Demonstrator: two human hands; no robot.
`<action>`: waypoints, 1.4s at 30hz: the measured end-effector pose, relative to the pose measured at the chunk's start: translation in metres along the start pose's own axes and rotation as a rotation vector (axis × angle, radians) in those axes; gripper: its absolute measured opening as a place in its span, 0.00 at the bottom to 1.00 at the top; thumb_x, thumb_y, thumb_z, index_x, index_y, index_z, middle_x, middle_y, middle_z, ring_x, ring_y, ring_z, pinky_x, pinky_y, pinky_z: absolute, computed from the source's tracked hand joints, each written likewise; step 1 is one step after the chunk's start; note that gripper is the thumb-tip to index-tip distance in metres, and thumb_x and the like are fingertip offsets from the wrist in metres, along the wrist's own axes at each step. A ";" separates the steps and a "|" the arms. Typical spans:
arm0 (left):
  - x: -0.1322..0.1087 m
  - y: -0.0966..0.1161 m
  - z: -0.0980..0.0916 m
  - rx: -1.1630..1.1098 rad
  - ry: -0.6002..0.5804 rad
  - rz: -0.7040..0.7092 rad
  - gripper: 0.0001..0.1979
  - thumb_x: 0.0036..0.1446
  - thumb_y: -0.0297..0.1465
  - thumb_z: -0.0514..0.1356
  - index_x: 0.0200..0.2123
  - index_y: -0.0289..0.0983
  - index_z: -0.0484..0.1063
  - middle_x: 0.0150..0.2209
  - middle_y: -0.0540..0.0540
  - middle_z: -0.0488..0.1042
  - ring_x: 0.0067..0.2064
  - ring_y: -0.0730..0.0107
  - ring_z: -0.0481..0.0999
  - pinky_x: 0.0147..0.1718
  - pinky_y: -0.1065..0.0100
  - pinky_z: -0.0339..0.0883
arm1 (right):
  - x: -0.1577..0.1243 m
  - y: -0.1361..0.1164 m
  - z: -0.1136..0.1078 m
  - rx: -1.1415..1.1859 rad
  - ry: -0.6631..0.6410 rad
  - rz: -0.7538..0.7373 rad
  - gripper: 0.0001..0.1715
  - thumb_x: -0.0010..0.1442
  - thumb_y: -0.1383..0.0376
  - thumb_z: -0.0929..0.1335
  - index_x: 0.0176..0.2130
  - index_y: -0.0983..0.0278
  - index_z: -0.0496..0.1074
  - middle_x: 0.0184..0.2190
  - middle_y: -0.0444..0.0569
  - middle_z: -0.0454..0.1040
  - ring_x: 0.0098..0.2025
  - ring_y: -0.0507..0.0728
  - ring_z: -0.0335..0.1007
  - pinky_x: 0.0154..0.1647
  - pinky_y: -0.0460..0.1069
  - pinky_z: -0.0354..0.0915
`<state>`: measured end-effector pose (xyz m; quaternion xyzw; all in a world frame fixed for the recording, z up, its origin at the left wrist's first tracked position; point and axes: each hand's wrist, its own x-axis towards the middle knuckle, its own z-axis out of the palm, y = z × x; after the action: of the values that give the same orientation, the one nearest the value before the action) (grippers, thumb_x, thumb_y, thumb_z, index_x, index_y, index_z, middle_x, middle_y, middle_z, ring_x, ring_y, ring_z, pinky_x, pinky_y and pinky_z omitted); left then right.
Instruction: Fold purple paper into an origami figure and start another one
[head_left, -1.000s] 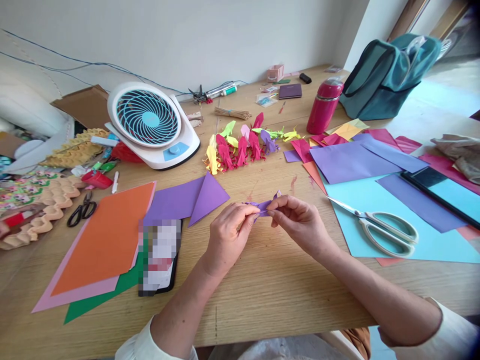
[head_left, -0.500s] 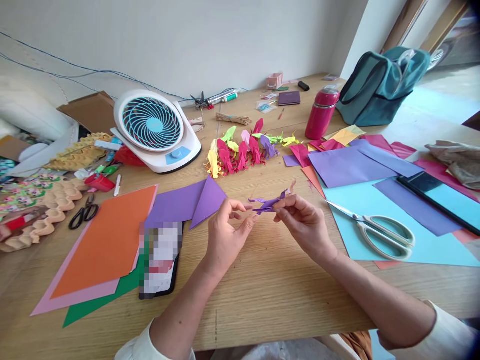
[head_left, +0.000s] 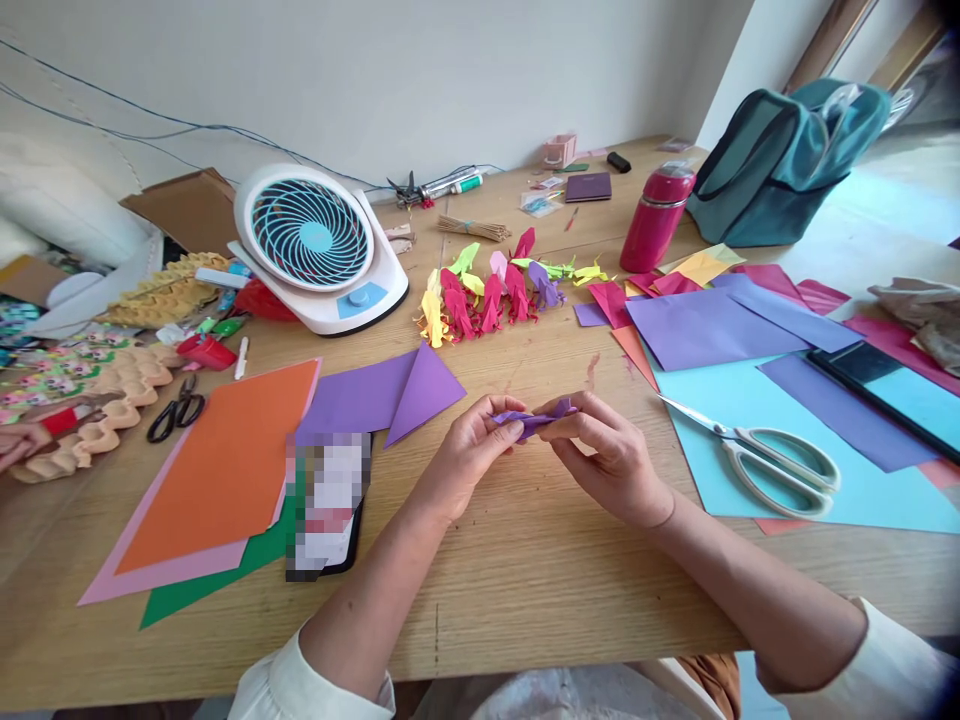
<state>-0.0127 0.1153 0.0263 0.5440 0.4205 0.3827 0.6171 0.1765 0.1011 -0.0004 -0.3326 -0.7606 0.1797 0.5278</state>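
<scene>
Between my two hands is a small purple origami figure [head_left: 534,424], a little above the table, its outline partly hidden by fingers. My left hand [head_left: 480,445] pinches its left end between thumb and fingers. At the other end, my right hand [head_left: 611,450] grips the figure with curled fingertips. Beyond my hands lie several finished origami figures [head_left: 491,300] in red, yellow, green, pink and purple, grouped in a cluster. To the left rests a folded sheet of purple paper [head_left: 356,395].
Scissors [head_left: 784,470] lie on light blue paper [head_left: 701,400] at right. A phone [head_left: 341,545] and orange paper [head_left: 225,460] are at left, with a white fan [head_left: 375,265] behind. A red flask [head_left: 656,220] stands near a teal bag [head_left: 765,190]. Another person's hand [head_left: 21,443] shows far left.
My left fingers, apart from the purple figure's tip before, have closed on its left end. The right hand still holds the other end. The whole view has shifted slightly.
</scene>
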 end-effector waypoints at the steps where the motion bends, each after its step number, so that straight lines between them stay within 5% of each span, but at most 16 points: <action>1: 0.000 0.000 0.000 -0.025 -0.014 -0.016 0.16 0.57 0.39 0.65 0.44 0.37 0.71 0.38 0.46 0.76 0.37 0.71 0.75 0.38 0.70 0.67 | 0.000 0.001 0.000 -0.006 -0.010 -0.008 0.14 0.64 0.74 0.65 0.43 0.57 0.74 0.43 0.52 0.74 0.44 0.56 0.75 0.44 0.53 0.72; 10: 0.005 -0.005 -0.001 0.140 0.024 0.153 0.11 0.55 0.35 0.68 0.37 0.36 0.75 0.35 0.48 0.77 0.38 0.70 0.76 0.40 0.70 0.68 | 0.002 -0.001 0.001 0.027 0.002 0.060 0.11 0.64 0.73 0.65 0.39 0.58 0.74 0.38 0.50 0.74 0.38 0.55 0.73 0.39 0.52 0.70; 19: 0.006 -0.005 0.001 0.137 0.098 0.139 0.09 0.54 0.34 0.67 0.35 0.36 0.75 0.35 0.47 0.80 0.38 0.69 0.78 0.40 0.69 0.71 | 0.001 -0.004 0.008 0.295 -0.002 0.454 0.04 0.65 0.63 0.68 0.41 0.60 0.71 0.31 0.44 0.70 0.28 0.51 0.64 0.29 0.50 0.63; 24: 0.004 -0.008 0.005 0.192 0.112 0.192 0.08 0.54 0.31 0.67 0.34 0.36 0.71 0.34 0.48 0.78 0.37 0.70 0.78 0.38 0.70 0.72 | 0.002 -0.003 0.013 0.398 0.058 0.520 0.08 0.63 0.61 0.70 0.36 0.60 0.67 0.27 0.41 0.64 0.26 0.49 0.57 0.25 0.47 0.56; 31: -0.003 -0.010 0.010 0.344 0.183 0.442 0.15 0.56 0.29 0.66 0.39 0.40 0.61 0.46 0.42 0.78 0.47 0.65 0.80 0.43 0.65 0.74 | 0.010 -0.001 0.010 0.614 0.166 0.664 0.19 0.56 0.55 0.74 0.32 0.60 0.63 0.25 0.38 0.63 0.21 0.47 0.53 0.20 0.44 0.55; 36: -0.003 -0.006 0.005 0.680 0.165 0.699 0.07 0.62 0.23 0.58 0.42 0.40 0.68 0.43 0.43 0.78 0.49 0.66 0.77 0.47 0.63 0.72 | 0.012 0.000 0.004 0.629 0.151 0.728 0.20 0.53 0.54 0.75 0.32 0.61 0.64 0.24 0.38 0.64 0.21 0.46 0.55 0.18 0.44 0.53; 42: -0.001 -0.002 0.002 0.788 0.133 0.740 0.14 0.60 0.19 0.55 0.45 0.39 0.72 0.42 0.45 0.76 0.45 0.68 0.76 0.46 0.64 0.71 | 0.011 0.001 0.005 0.650 0.158 0.732 0.19 0.53 0.55 0.76 0.32 0.62 0.67 0.26 0.40 0.68 0.21 0.45 0.56 0.17 0.43 0.52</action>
<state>-0.0114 0.1135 0.0243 0.8203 0.3507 0.4214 0.1628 0.1701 0.1100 0.0045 -0.4086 -0.4563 0.5553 0.5626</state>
